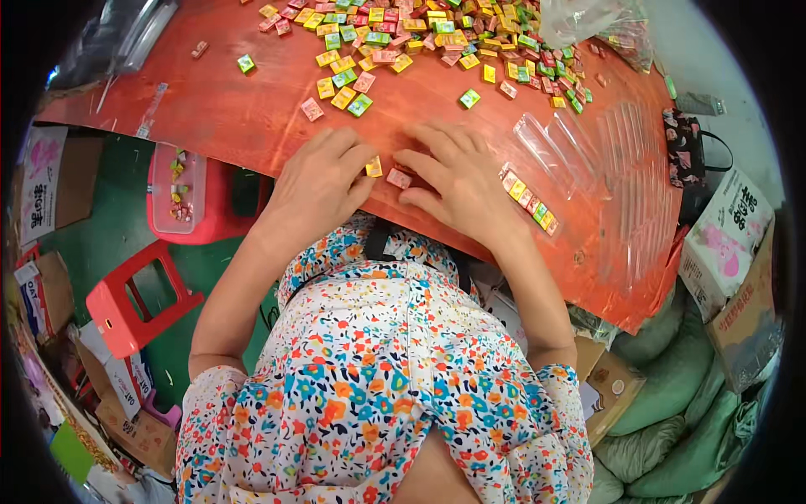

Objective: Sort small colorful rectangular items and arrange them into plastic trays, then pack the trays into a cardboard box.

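Both my hands are at the near edge of the red-topped table. My left hand (326,172) is curled, with a small yellow box (374,167) at its thumb and index finger. Close beside it, a small pink box (399,178) lies between the parted thumb and index finger of my right hand (457,178). To the right of that hand, a clear narrow tray (531,202) holds a row of small pink, yellow and green boxes. A large loose pile of the same small boxes (420,38) spreads over the far side.
Empty clear plastic trays (630,185) lie at the table's right. Clear plastic bags (588,21) stand at the far right. Left of the table, a red stool (138,302) stands on the green floor, near a plastic tub (176,202) with some boxes. Cartons and green sacks (672,412) crowd the right.
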### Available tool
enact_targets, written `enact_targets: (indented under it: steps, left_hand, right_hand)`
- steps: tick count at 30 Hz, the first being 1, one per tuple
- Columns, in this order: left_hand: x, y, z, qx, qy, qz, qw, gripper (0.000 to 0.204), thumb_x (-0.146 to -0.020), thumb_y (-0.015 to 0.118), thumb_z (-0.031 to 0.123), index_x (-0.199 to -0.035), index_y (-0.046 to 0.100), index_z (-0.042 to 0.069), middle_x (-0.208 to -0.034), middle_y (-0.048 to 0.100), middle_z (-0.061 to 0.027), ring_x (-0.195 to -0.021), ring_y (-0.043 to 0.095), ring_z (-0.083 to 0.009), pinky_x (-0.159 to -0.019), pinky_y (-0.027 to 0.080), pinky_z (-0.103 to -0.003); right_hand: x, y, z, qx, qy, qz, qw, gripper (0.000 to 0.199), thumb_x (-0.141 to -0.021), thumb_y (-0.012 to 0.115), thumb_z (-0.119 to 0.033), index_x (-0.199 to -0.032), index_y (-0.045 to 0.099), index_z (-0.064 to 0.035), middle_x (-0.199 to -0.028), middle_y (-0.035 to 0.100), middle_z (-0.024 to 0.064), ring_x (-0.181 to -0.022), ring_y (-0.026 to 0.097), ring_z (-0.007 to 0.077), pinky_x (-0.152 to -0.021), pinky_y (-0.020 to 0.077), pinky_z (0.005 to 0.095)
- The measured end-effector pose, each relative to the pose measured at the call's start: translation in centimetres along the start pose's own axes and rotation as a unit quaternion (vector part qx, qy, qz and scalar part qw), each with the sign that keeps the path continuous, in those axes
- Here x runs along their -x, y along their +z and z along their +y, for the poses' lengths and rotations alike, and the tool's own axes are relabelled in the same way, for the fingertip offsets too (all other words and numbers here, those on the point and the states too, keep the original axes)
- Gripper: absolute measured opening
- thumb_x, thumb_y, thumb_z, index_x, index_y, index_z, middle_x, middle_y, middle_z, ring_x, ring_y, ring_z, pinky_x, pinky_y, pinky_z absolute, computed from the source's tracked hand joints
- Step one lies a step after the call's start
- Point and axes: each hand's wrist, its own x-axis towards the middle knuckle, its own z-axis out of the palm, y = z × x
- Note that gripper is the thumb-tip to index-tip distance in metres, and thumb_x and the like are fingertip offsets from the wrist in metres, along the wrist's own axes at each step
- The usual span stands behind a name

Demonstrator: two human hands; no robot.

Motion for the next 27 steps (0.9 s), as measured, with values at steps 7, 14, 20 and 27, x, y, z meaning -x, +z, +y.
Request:
enact_targets:
  steps: [7, 14, 20, 27]
  left_hand:
    - [0.7, -0.7, 0.7, -0.012, -0.029, -0.015, 0.999, 0.02, -0.075, 0.069, 0.009, -0.093, 0.06, 0.006, -0.09, 0.054, -0.0106, -0.087, 0.057, -0.0302, -0.077, 0.049, -0.041]
    - [0.7, 0.3, 1.2, 0.005, -0.05, -0.001, 0.999, 0.027, -0.076, 0.07, 0.011, -0.101, 0.061, 0.005, -0.093, 0.054, -0.011, -0.092, 0.058, -0.0312, -0.077, 0.05, -0.041]
    - [-0.5, 0.8, 2.4, -0.005, -0.052, 0.0, 0.999, 0.045, -0.077, 0.076, 0.026, -0.113, 0.057, 0.005, -0.103, 0.053, -0.0111, -0.094, 0.058, -0.031, -0.076, 0.052, -0.043]
    - [-1.5, 2.7, 2.7, -0.099, -0.022, 0.022, 0.995, 0.043, -0.073, 0.077, 0.034, -0.104, 0.062, 0.008, -0.099, 0.053, -0.0058, -0.091, 0.056, -0.0243, -0.073, 0.052, -0.036]
  right_hand:
    - [-0.9, 0.9, -0.3, 0.029, -0.028, 0.033, 0.999, 0.041, -0.078, 0.074, -0.029, -0.114, 0.065, -0.0129, -0.133, 0.054, 0.0094, -0.125, 0.048, 0.03, -0.102, 0.0382, 0.0457]
    - [-0.4, 0.9, 0.0, 0.03, 0.017, 0.061, 0.998, 0.049, -0.076, 0.075, -0.033, -0.118, 0.063, -0.0111, -0.131, 0.056, 0.0096, -0.126, 0.048, 0.0308, -0.103, 0.0373, 0.0466]
    - [0.6, -0.9, 1.4, 0.046, 0.034, 0.038, 0.998, 0.052, -0.076, 0.076, -0.034, -0.121, 0.062, -0.0112, -0.134, 0.055, 0.0102, -0.126, 0.048, 0.0318, -0.104, 0.0373, 0.0468]
    - [1.5, -2.1, 1.6, 0.01, 0.086, 0.032, 0.996, 0.041, -0.079, 0.074, -0.021, -0.115, 0.064, -0.0054, -0.118, 0.061, 0.0124, -0.108, 0.058, 0.0321, -0.09, 0.0484, 0.0415]
